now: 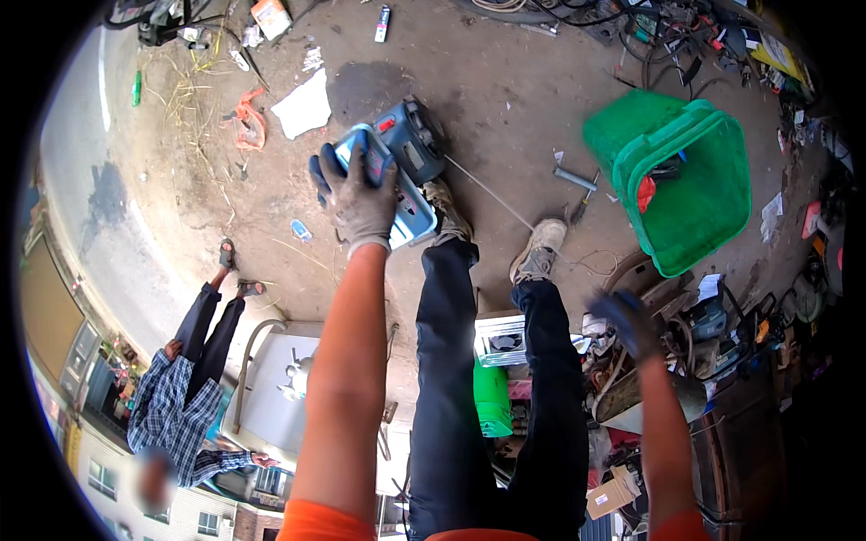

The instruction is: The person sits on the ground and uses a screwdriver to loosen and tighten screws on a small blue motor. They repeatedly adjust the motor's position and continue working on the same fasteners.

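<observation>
My left hand [354,194], in a grey glove with dark fingertips, grips a light-blue, shallow plastic case or tray [412,214], tilted against a dark grey device [413,140] with a red part, by my left shoe. Fingers curl over its upper end and partly hide it. A thin rod or cord [492,194] runs from the device toward my right shoe [541,243]. My right hand [630,325], in a dark glove, is blurred over the clutter at the lower right, away from the case; its fingers are too smeared to read.
A green bucket [690,239] lies at the upper right, near a loose tool [573,180]. Parts and cables [740,316] crowd the right. A white panel [271,388] and green container [494,406] are behind my legs. Another person [180,397] in a checked shirt is at left, beside a road.
</observation>
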Demonstrator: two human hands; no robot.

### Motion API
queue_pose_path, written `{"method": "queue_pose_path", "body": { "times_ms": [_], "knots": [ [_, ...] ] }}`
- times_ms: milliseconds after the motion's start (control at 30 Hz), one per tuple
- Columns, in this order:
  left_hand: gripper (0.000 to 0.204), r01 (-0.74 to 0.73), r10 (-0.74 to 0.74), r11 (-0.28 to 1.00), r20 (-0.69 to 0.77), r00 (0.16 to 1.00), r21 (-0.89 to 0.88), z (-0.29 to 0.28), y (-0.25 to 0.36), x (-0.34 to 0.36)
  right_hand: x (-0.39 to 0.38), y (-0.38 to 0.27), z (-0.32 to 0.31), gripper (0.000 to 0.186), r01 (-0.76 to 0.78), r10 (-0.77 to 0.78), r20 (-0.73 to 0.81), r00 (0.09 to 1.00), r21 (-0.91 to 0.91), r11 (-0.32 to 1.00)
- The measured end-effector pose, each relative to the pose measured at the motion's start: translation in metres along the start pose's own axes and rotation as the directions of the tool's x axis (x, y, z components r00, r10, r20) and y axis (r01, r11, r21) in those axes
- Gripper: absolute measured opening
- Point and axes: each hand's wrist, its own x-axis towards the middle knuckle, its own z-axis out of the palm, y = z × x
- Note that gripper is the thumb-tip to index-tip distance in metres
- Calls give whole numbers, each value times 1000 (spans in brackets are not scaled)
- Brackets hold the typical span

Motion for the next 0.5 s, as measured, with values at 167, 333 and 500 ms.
{"method": "queue_pose_path", "body": {
  "times_ms": [167, 333, 500],
  "knots": [
    [63, -39, 38, 999, -43, 998, -14, 0, -4, 0, 168, -23, 137, 50, 85, -115, 206, 972, 150, 985],
    [65, 59, -63, 994, -49, 997, -87, -6, -9, -1, 177, -41, 205, 83, 473, -462, 167, 871, -540, 696],
    [67, 73, -80, 992, -71, 994, -105, -6, -7, 3, 160, -46, 270, 104, 575, -569, 342, 748, -761, 299]
  ]
}}
